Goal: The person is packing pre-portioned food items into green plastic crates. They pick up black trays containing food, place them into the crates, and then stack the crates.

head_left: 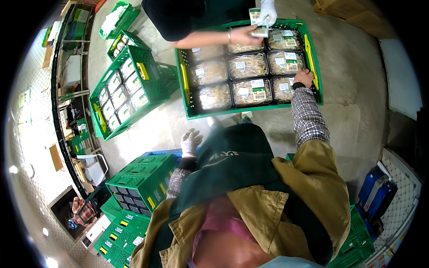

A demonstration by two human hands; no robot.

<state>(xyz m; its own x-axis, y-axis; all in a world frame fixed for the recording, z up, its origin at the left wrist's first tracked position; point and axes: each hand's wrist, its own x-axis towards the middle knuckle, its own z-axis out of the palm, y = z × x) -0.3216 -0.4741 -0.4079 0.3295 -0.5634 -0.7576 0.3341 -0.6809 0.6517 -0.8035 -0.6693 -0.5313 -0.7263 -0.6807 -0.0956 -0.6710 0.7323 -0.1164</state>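
Note:
A green crate point(250, 107) with yellow handles holds rows of black trays under clear film, filled with pale, thin, sprout-like strands. Some packs, such as the front middle pack point(251, 92), bear labels. My bare right hand point(304, 78) reaches onto the front right pack point(282, 90), beside the crate's right wall. Its fingers are bent and pressed together; whatever is under them is hidden. Low in front of my left side, my white-gloved left hand point(191, 142) hangs in the air, loosely curled with fingers apart and nothing in it.
Across the crate, a co-worker's bare hand point(246, 35) and gloved hand point(268, 12) hold labels point(258, 27). More packs fill a green crate point(118, 96) at left. Stacked green crates point(140, 178) stand near my left arm, with shelving point(67, 89) beyond.

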